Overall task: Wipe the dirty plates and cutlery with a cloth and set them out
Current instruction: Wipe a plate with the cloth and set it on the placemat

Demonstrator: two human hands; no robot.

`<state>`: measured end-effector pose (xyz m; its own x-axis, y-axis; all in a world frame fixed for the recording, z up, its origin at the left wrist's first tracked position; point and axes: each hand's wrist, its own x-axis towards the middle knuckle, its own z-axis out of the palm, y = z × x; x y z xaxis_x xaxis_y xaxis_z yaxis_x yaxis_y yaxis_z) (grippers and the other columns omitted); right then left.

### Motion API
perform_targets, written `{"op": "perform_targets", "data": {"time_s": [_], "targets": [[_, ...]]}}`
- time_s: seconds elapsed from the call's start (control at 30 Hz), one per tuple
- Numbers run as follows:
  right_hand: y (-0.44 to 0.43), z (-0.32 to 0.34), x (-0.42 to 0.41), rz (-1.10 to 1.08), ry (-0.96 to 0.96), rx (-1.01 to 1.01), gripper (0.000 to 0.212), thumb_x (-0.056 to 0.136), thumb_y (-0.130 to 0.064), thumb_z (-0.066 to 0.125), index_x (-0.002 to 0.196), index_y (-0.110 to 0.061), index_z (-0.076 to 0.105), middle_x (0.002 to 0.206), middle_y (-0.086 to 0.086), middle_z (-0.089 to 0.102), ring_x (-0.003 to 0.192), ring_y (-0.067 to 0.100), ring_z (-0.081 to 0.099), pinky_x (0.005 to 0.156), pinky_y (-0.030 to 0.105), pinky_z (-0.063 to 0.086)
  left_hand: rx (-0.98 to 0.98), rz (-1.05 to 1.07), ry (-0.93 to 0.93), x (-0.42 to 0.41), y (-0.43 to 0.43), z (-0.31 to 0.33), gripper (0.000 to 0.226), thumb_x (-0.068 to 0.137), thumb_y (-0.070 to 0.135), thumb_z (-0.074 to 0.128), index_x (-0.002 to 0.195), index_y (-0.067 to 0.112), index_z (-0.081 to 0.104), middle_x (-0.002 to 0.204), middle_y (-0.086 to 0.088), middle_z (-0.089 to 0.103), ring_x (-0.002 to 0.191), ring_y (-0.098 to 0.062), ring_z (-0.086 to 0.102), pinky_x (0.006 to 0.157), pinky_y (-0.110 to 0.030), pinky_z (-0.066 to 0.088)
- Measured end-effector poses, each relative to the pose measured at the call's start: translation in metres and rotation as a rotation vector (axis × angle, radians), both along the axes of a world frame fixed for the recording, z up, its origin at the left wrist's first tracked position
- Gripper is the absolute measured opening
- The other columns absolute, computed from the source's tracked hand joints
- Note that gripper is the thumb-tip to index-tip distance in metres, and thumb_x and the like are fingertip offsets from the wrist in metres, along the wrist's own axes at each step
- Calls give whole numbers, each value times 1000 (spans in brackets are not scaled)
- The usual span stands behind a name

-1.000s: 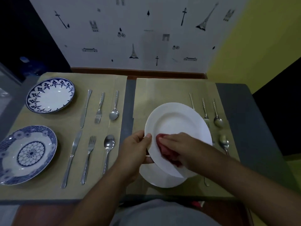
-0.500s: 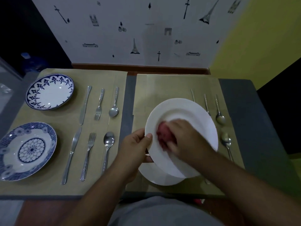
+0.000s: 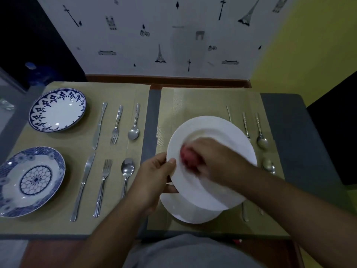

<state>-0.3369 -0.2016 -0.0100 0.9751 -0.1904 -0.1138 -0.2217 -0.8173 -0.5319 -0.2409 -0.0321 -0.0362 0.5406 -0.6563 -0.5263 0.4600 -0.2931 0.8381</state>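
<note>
- While the left hand (image 3: 152,180) clamps the left rim of the white plate (image 3: 204,123), thumb on the top face and fingers curled underneath, that plate sits tilted at centre right of the frame.
- Over to the right hand (image 3: 218,157): it's down on the plate's face, fingers bunched over the red cloth (image 3: 187,158) and pressing it onto the left part of the plate. Hand and cloth are both blurred.
- Just below, a second white plate (image 3: 183,211) lies flat on the right placemat (image 3: 193,101), its lower edge showing from under the held one. Whether the two touch, I cannot tell.
- Right of the plates, on the same mat and partly hidden by the rim and forearm, lie a thin handle (image 3: 229,113), a fork (image 3: 245,124), an upper spoon (image 3: 261,138) and a lower spoon (image 3: 269,166).
- Across a grey strip of desk (image 3: 153,105), the left placemat (image 3: 119,93) carries two tidy rows of cutlery.
- Upper row, left to right: knife one (image 3: 99,126), fork one (image 3: 116,126), spoon one (image 3: 134,125).
- Lower row, left to right: knife two (image 3: 83,188), fork two (image 3: 102,188), spoon two (image 3: 126,175).
- Far left now: a scallop-bordered blue plate (image 3: 58,111) sits at upper left, and a floral blue plate (image 3: 32,180) at lower left is cut by the frame edge.
</note>
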Motion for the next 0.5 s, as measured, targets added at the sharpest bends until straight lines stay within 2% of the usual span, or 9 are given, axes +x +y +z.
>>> {"op": "perform_targets", "data": {"time_s": [0.13,0.3,0.37,0.43,0.5], "targets": [[-33,7,-1,-330,-53,-122,29,77,-12,70,105,-18,64,102,0,60,97,19,53,80,25,39,-44,78,-13,9,3,1,25,105,15,52,120,21,71,104,-3,79,92,-24,77,66,-39,64],[-23,7,-27,-528,-194,37,50,78,-10,66,122,-33,56,105,-17,54,91,0,51,77,10,38,8,165,11,4,-2,-4,26,105,17,51,123,24,70,105,1,79,93,-22,76,68,-42,64],[-20,6,-21,-552,-216,61,48,80,-7,64,122,-30,57,107,-15,56,93,1,52,80,13,42,14,154,-15,1,-2,-5,26,105,18,51,120,28,70,104,3,79,92,-20,76,68,-43,64],[-15,3,-13,-545,-209,45,37,80,-2,60,112,-19,63,105,-7,62,98,11,54,84,24,47,-6,104,-50,0,-3,-3,26,105,18,52,115,31,71,103,3,79,92,-20,76,68,-43,64],[-6,0,-5,-518,-201,43,32,83,-3,59,111,-16,64,110,-3,64,105,15,55,95,31,46,-32,42,-87,0,-7,1,27,105,16,52,109,33,73,100,0,79,90,-21,76,65,-38,64]]}}
